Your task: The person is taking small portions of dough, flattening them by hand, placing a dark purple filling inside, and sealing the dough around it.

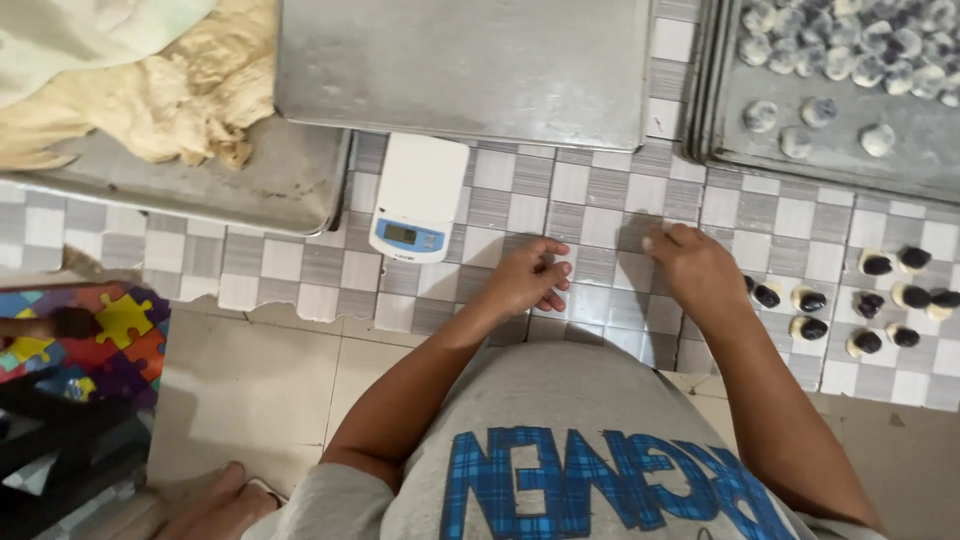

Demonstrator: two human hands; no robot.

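On the checkered bench (590, 215), left hand (528, 280) curled loosely, holding nothing, right hand (697, 265) palm down, fingers bent, grip hidden, dough pieces with dark filling (860, 295) just beside it, white scale (415, 200) near.

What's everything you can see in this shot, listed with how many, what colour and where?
Dough mass: one, tan, on a metal tray at upper left.
Cloth: one, pale, top left corner over the dough.
Scale: one, white with a blue panel, centre, under a steel weighing pan.
Baking tray: one, grey metal, upper right, holding many floured dark-filled balls.
Dough pieces topped with dark filling: about a dozen, cream and black, on the counter at right.
Tiled counter: grey and white checks.
Puzzle mat: multicoloured, floor at left.
Left hand: on the counter, centre.
Right hand: on the counter, pinching something pale.
Foot: bottom left.
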